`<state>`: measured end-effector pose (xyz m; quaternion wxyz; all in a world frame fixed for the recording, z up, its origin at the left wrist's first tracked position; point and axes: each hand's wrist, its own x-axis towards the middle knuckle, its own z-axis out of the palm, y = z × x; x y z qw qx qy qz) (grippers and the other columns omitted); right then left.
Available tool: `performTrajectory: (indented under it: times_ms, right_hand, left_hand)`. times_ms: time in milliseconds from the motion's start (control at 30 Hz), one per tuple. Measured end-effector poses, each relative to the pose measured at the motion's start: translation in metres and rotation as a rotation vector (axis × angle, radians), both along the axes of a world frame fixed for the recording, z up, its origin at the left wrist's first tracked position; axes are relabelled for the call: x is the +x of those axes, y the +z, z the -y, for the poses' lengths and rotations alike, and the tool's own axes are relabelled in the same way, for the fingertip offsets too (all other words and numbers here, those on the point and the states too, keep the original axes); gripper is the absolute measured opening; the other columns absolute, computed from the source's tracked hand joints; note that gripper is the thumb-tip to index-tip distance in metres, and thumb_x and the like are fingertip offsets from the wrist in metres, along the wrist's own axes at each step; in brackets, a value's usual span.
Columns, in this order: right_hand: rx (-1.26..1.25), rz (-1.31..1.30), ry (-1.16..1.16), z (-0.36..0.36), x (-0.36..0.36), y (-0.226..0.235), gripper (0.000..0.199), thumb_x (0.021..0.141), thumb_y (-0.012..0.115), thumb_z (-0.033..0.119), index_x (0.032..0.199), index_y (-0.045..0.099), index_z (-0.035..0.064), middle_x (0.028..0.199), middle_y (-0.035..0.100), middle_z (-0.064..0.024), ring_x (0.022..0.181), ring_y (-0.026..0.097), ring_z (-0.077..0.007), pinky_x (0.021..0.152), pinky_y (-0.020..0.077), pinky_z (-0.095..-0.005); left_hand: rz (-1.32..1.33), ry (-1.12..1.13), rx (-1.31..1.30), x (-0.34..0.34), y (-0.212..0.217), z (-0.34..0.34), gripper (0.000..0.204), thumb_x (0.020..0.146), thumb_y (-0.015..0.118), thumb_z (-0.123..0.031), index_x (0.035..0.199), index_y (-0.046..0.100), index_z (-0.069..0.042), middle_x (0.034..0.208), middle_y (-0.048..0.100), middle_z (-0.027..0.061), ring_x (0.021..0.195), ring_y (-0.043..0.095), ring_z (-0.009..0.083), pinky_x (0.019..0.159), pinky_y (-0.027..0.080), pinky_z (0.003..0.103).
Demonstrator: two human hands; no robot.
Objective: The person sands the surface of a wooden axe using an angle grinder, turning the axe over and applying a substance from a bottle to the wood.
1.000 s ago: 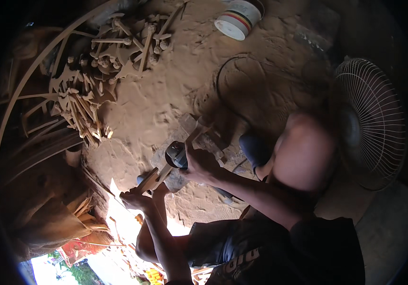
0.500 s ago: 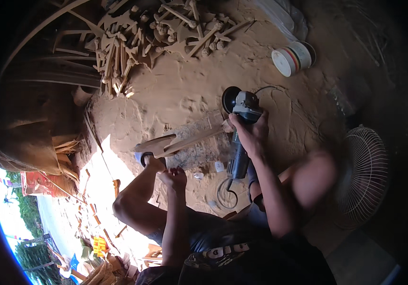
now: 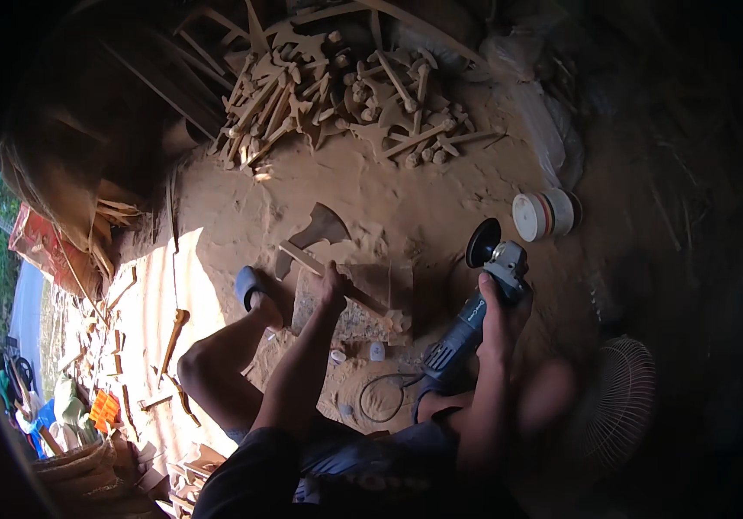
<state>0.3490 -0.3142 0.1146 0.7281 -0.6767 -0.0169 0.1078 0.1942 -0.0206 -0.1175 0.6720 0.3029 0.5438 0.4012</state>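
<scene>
My left hand point(image 3: 334, 285) is closed around the handle of a wooden axe-shaped piece point(image 3: 323, 227). Its broad curved blade points away to the upper left, and its round knob end point(image 3: 397, 323) lies over a worn block point(image 3: 393, 281) on the ground between my legs. In my right hand point(image 3: 503, 322) is a dark angle grinder point(image 3: 456, 339), gripped near its metal head. The grinder's round black disc point(image 3: 483, 243) faces up and left, apart from the wooden piece. Whether the disc is spinning cannot be made out.
A heap of carved wooden pieces point(image 3: 280, 108) lies at the far side. A white striped bucket point(image 3: 544, 215) rests on its side at right, beyond a wire-caged fan point(image 3: 618, 402). The grinder's cable point(image 3: 363, 394) loops near my legs. Wood scraps point(image 3: 172, 342) lie in sunlight at left.
My left hand has moved up and away, and now grips the wooden piece, which has turned so its blade shows. The grinder has shifted right, off the block. The head view has turned.
</scene>
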Motion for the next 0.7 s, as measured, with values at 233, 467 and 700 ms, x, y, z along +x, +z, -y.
performTrajectory:
  times_ms: [233, 467, 700]
  right_hand:
    - [0.289, -0.249, 0.234, -0.025, -0.007, 0.002, 0.04, 0.088, 0.087, 0.013, 0.12, 0.064, 0.0035, 0.094, 0.071, -0.0103, 0.074, 0.071, -0.022, 0.071, 0.0649, -0.0411]
    - [0.139, -0.06, 0.336, -0.045, -0.049, -0.01, 0.072, 0.081, 0.091, 0.009, 0.137, 0.046, 0.0038, 0.117, 0.068, -0.0116, 0.089, 0.072, -0.0211, 0.079, 0.0621, -0.0388]
    - [-0.562, 0.413, 0.536, -0.013, -0.07, -0.029, 0.089, 0.074, 0.093, 0.026, 0.144, 0.042, 0.0038, 0.124, 0.068, -0.0231, 0.111, 0.071, -0.0383, 0.097, 0.055, -0.0494]
  left_hand:
    - [-0.466, -0.708, 0.394, -0.119, 0.097, 0.018, 0.037, 0.102, 0.072, -0.032, 0.118, 0.061, 0.0, 0.073, 0.061, 0.0049, 0.056, 0.059, 0.0144, 0.048, 0.05, 0.037]
    - [-0.483, -1.05, -0.024, -0.165, 0.039, 0.061, 0.037, 0.104, 0.07, -0.038, 0.106, 0.067, -0.002, 0.074, 0.061, 0.0044, 0.054, 0.057, 0.0117, 0.044, 0.047, 0.032]
    - [-0.727, -0.947, 0.048, -0.154, -0.001, 0.105, 0.032, 0.103, 0.063, -0.029, 0.111, 0.07, 0.001, 0.077, 0.066, 0.0099, 0.057, 0.062, 0.0215, 0.049, 0.05, 0.038]
